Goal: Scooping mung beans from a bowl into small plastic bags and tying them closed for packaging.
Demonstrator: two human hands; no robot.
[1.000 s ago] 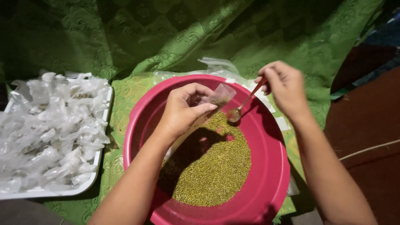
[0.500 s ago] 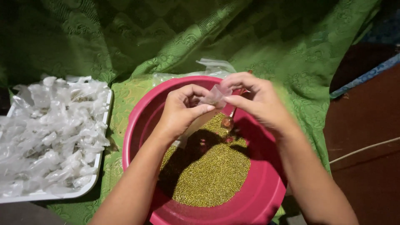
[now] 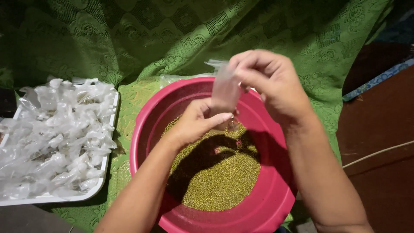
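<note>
Both hands are working over the pink basin (image 3: 276, 207), which is sitting on a green patterned cloth (image 3: 142, 47) and is holding a heap of small green-yellow grains (image 3: 220, 177). The right hand (image 3: 269, 82) is pinching the top of a small clear plastic bag (image 3: 225, 88) between thumb and fingers, holding it upright above the grains. The left hand (image 3: 196, 123) is closing around the bag's lower end, thumb pressing against it, so both grips are narrow and holding that bag. Can't really tell how much is inside it. Off to the left, a white tray (image 3: 64, 197) is sitting just beside the basin, piled with lots of little clear bags (image 3: 56, 129).
</note>
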